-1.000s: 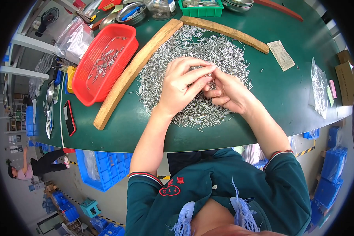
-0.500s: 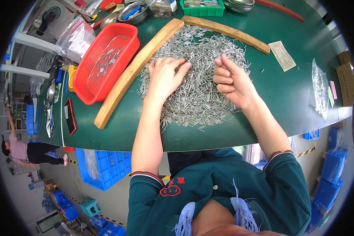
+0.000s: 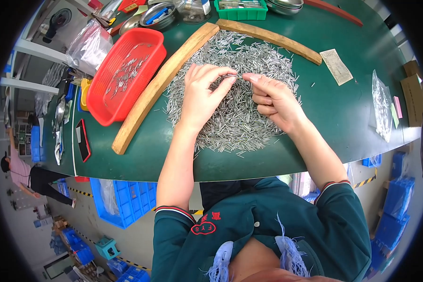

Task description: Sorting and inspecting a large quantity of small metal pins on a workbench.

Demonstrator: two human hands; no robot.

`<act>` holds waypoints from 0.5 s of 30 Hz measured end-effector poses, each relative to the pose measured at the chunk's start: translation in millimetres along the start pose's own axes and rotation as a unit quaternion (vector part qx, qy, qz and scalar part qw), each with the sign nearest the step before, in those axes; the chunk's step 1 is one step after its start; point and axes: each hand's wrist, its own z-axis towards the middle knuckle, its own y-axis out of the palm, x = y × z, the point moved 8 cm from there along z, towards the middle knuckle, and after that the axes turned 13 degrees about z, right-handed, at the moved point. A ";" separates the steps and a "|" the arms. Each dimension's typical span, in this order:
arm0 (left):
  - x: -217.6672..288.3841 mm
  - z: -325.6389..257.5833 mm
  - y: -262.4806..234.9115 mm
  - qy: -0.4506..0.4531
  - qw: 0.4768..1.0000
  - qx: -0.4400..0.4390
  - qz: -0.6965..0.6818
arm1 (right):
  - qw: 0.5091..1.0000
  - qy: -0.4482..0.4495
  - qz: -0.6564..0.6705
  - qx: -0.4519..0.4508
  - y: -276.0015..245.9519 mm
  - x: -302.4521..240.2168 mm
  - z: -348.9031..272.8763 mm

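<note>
A wide heap of short silvery metal pins (image 3: pixel 239 127) lies on the green table. Over its middle, my left hand (image 3: pixel 203 89) pinches a metal pin (image 3: pixel 232 75) between thumb and forefinger. My right hand (image 3: pixel 276 97) meets it from the other side, thumb and forefinger pressed together at the pin's right end and the other fingers curled in. Whether a second pin sits in the right fingertips is too small to tell.
Two wooden bars (image 3: pixel 162 89) (image 3: pixel 272 36) border the heap on the left and far sides. Left stands a red basket (image 3: pixel 98 101) with some pins in it. A green tray (image 3: pixel 242 14) and metal bowls (image 3: pixel 285 6) are at the back. A paper slip (image 3: pixel 336 66) and clear bag (image 3: pixel 382 105) lie right.
My hands have come together above the heap, the right moving left with its forefinger extended. A pin now shows between the left fingertips. A person at the far left has shifted slightly.
</note>
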 end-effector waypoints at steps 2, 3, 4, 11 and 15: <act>4.6 -1.9 0.5 0.018 1.000 0.022 0.007 | 0.999 -0.015 -0.047 -0.004 2.6 -0.8 -0.6; 9.0 -3.4 -0.9 0.035 0.998 0.044 0.014 | 0.999 -0.015 -0.047 -0.004 3.3 0.3 -0.4; 11.3 -4.4 0.0 0.035 0.998 0.044 0.014 | 0.999 -0.016 -0.047 -0.002 3.7 1.2 -0.2; 17.2 -7.0 2.0 0.049 0.996 0.058 0.054 | 0.997 -0.033 -0.061 0.018 -4.7 1.3 3.4; 17.8 -6.7 1.8 0.056 0.996 0.064 0.036 | 0.997 -0.037 -0.066 0.017 -2.8 0.4 2.4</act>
